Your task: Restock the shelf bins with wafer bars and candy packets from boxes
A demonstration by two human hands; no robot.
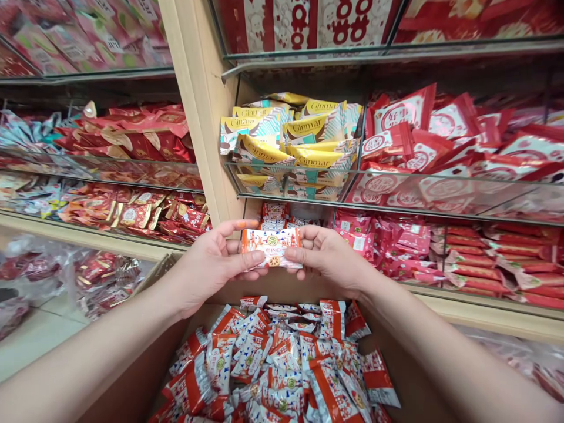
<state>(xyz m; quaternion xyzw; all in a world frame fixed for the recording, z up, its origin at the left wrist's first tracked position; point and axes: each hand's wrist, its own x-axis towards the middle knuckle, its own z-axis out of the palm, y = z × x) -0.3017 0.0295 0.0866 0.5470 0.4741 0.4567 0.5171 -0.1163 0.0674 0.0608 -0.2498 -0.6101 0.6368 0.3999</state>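
Between both hands I hold a small snack packet (pixel 282 239), white with red ends, blue castle shapes and a round green emblem. My left hand (pixel 222 252) pinches its left end, thumb in front and fingers behind. On its right end, my right hand (pixel 324 255) grips it the same way. Below the hands, a cardboard box (pixel 247 288) holds a heap of packets (pixel 273 358) with the same red, white and blue print. More of that print shows in a low shelf compartment (pixel 275 217) just behind the held packet, partly hidden by it.
Yellow Ginmar packets (pixel 308 129) fill the compartment above, behind a clear front strip. Red and white packets (pixel 418 135) lie to its right, pink packets (pixel 396 241) lower down. A wooden post (pixel 198 106) divides the shelves. Bagged sweets (pixel 101 273) lie at the lower left.
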